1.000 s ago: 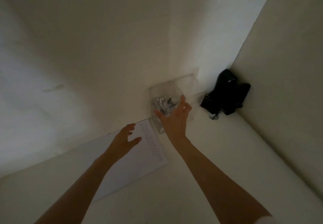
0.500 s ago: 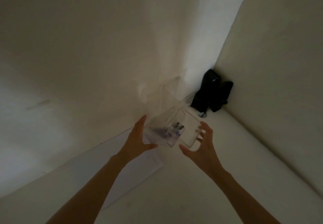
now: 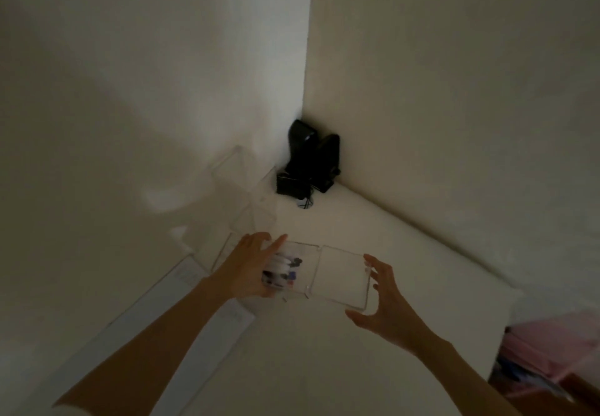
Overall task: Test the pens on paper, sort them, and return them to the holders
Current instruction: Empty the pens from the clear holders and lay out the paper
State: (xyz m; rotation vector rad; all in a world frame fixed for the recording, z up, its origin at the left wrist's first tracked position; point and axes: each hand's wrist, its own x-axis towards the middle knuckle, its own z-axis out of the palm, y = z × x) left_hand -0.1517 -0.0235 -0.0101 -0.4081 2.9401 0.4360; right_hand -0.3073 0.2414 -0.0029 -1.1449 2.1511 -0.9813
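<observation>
Fingers [image 3: 272, 246] of the left hand [image 3: 246, 269] curl over the far-left wall of a clear acrylic two-compartment holder [image 3: 341, 281], with the thumb tucked below, so this hand grips it; the forearm crosses a white sheet of paper [image 3: 233, 321] lying on the white table [image 3: 324, 367]. Just right of that palm, in the left compartment, sits a cluster of pens [image 3: 282, 272], pale and dark barrels seen mostly end-on and too blurred to count. The right compartment beside them looks empty. The holder's long axis runs left to right between the two hands, its openings tipped toward the camera; whether its base touches the table cannot be told. At its right wall the right hand [image 3: 386, 305] is spread wide, fingers straight and thumb out, gripping nothing, its fingertips at or just beside the corner. The pens therefore lie nearer the left hand, which is busy, so drawing one out would probably fall to the free right hand reaching leftward across the empty compartment. Behind, a second clear acrylic holder [image 3: 240, 194] stands near the wall, and a black device [image 3: 311, 162] fills the corner.
</observation>
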